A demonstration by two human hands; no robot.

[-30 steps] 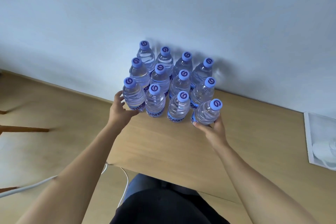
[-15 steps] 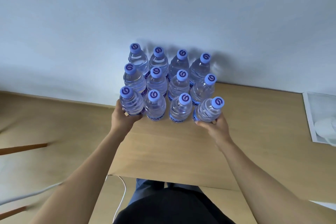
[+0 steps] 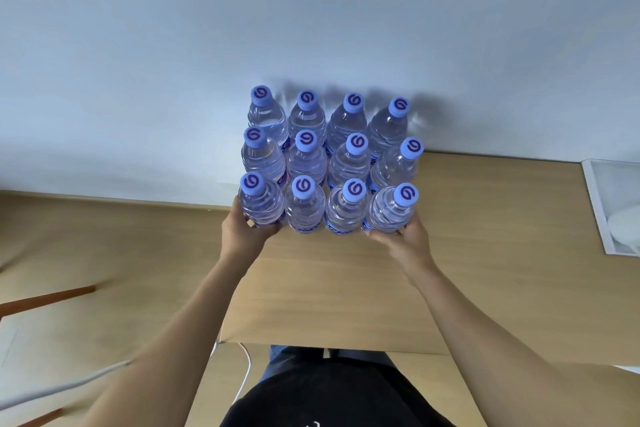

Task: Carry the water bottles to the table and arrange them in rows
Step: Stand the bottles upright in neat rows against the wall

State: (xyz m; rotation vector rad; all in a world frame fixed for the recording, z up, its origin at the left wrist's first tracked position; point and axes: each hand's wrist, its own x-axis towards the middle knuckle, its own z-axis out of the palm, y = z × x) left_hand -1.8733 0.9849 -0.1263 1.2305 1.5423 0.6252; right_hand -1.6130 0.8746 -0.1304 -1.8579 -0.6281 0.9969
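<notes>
Presently left hand (image 3: 244, 236) and right hand (image 3: 403, 239) clamp the bottles (image 3: 330, 163) at the table's (image 3: 485, 253) back edge; full, heavy, smooth: grip bodies low.

The clear water bottles (image 3: 304, 208) carry periwinkle-blue caps (image 3: 303, 186) marked with a dark purple swirl and blue labels low on their sides, standing on a light tan wood-grain surface (image 3: 485, 253) before a pale bluish-white wall (image 3: 311, 10).

Twelve water bottles (image 3: 348, 163), two hands (image 3: 244, 234), one table (image 3: 485, 253)
</notes>
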